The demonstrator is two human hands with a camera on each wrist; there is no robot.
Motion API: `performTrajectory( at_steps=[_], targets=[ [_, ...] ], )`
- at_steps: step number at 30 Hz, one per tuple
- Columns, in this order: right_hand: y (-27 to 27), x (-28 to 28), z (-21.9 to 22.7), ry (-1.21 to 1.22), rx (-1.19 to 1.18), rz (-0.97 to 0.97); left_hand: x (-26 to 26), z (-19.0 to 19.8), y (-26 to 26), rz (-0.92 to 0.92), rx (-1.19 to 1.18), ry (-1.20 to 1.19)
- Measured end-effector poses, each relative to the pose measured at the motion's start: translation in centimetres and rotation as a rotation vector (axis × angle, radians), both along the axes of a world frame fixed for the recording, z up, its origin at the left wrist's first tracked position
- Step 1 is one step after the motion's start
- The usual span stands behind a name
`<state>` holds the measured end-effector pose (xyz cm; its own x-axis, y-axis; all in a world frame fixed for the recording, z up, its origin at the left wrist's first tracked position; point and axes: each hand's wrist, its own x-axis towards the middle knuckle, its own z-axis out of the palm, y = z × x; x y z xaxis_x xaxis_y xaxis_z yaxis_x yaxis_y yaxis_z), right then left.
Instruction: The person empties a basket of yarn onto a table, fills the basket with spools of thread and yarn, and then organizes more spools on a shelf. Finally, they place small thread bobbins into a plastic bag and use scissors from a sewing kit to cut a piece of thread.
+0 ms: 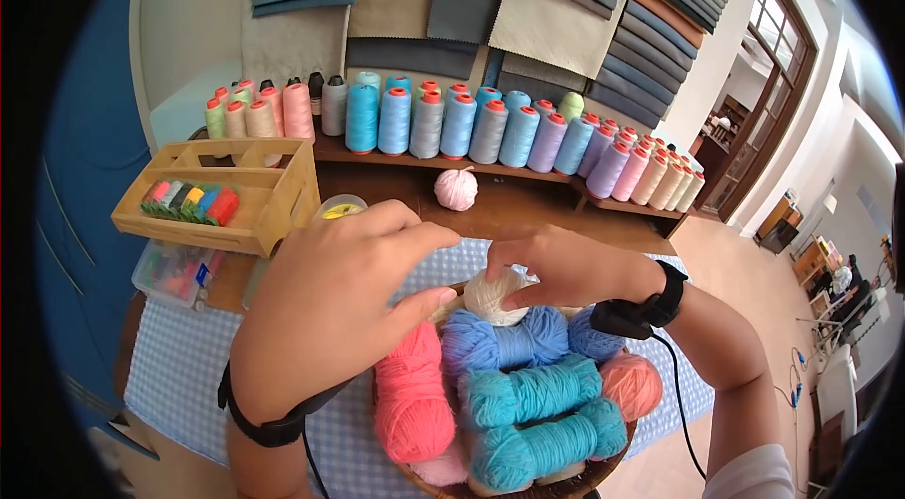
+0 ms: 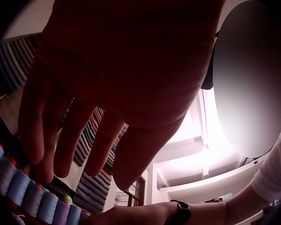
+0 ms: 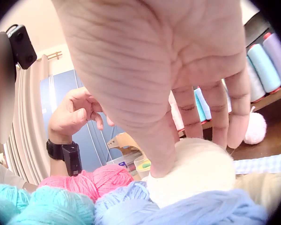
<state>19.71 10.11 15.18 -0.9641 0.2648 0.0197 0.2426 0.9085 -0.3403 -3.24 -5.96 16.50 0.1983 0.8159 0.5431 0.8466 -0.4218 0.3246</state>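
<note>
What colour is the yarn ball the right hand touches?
Creamy white; the yarn ball shows best in the right wrist view.

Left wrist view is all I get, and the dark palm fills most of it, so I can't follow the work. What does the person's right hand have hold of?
Observer: The right hand has its thumb and fingers around the white yarn ball.
Operator: What lies just on the near side of that ball?
Observer: A light blue skein.
Operator: And closer to the person than that?
Observer: Two turquoise skeins, one in front of the other.
</note>
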Motion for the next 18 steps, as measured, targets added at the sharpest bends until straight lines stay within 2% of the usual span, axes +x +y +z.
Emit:
performTrajectory(
  at_steps=[10,11,13,14,15,16,17,18],
  targets=[
    [-1.6,-0.4,-0.3,-0.093,0.214,-0.017,0.3,-0.4,-0.1,-0.008,-0.005,-0.004],
    [-1.2,-0.5,-0.1,-0.089,0.224,-0.014,0.4,-1.0,0.3,-0.036,-0.017,0.066],
    [0.1,-0.7,0.4,-0.064,0.075,0.069,0.6,-2.1,1.4,-0.053,-0.021,0.139],
    [0.7,-0.6,0.3,-0.063,0.083,0.077,0.9,-2.7,2.1,-0.161,-0.167,0.228],
    [1.3,-0.6,0.3,-0.071,-0.006,0.05,1.0,-3.5,2.9,-0.268,-0.315,0.313],
    [2.0,-0.5,0.2,-0.08,-0.095,0.024,0.9,-4.9,3.8,-0.257,-0.309,0.31],
    [2.7,-0.4,0.0,-0.084,-0.088,0.033,0.8,-6.6,4.7,-0.378,-0.334,0.29],
    [3.2,-0.3,-0.5,-0.132,-0.194,-0.008,0.7,-7.4,5.3,-0.5,-0.358,0.271]
  ],
)
